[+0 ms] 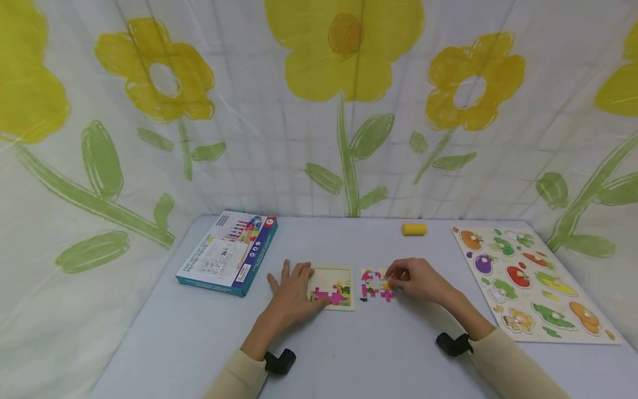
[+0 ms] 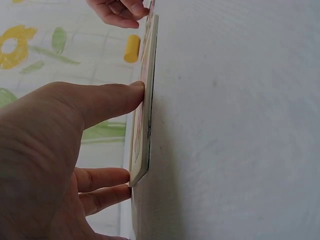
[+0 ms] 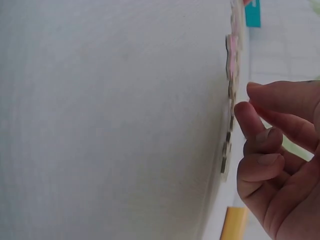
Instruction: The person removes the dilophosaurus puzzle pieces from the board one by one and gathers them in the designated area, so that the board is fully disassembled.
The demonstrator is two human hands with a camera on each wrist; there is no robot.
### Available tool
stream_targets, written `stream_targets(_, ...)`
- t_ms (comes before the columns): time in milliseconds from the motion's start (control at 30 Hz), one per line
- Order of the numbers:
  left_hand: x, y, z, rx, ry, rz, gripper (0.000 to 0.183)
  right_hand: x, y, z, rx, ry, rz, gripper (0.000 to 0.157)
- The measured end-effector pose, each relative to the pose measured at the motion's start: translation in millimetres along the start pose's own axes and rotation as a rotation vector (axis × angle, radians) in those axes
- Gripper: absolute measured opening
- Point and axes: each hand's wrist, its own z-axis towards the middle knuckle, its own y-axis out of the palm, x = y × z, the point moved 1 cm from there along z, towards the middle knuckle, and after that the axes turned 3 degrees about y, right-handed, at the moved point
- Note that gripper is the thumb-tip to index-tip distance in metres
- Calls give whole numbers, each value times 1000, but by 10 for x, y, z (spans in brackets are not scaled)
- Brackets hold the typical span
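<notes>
A small square puzzle tray (image 1: 351, 288) lies in mid-table in the head view, with pink and green jigsaw pieces (image 1: 336, 298) along its lower part. My left hand (image 1: 294, 293) spreads over its left side; in the left wrist view the thumb (image 2: 112, 102) presses on the tray and two fingertips touch its end edge. Just right of the tray lie several loose jigsaw pieces (image 1: 370, 289), pink and yellow. Over their right side is my right hand (image 1: 416, 280), thumb close to bent fingers. I cannot tell whether a piece is between these fingertips.
At the back left lies a white and teal box (image 1: 224, 255). A yellow cylinder (image 1: 414, 229) rests near the table's back edge. On the right is a large board of vegetable shapes (image 1: 535, 282). A flower-printed curtain (image 1: 249, 138) hangs behind the table.
</notes>
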Motion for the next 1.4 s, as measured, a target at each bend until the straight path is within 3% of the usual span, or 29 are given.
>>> stream_targets(200, -11, 22, 2, -2, 2, -2, 83, 16, -24, -82, -5, -12, -8, 12)
stream_targets(467, 13, 16, 5, -1, 5, -5, 82, 8, -23, -152, -72, 8, 30, 27)
stream_targets(933, 11, 38, 12, 4, 8, 9, 83, 25, -67, -129, -106, -27, 19, 24)
stream_targets(1100, 16, 22, 5, -2, 5, 12, 83, -28, -88, -77, -83, -65, 31, 16)
stream_targets(1400, 59, 66, -4, 29, -35, 4, 85, -363, 212, 150, -104, -138, 88, 10)
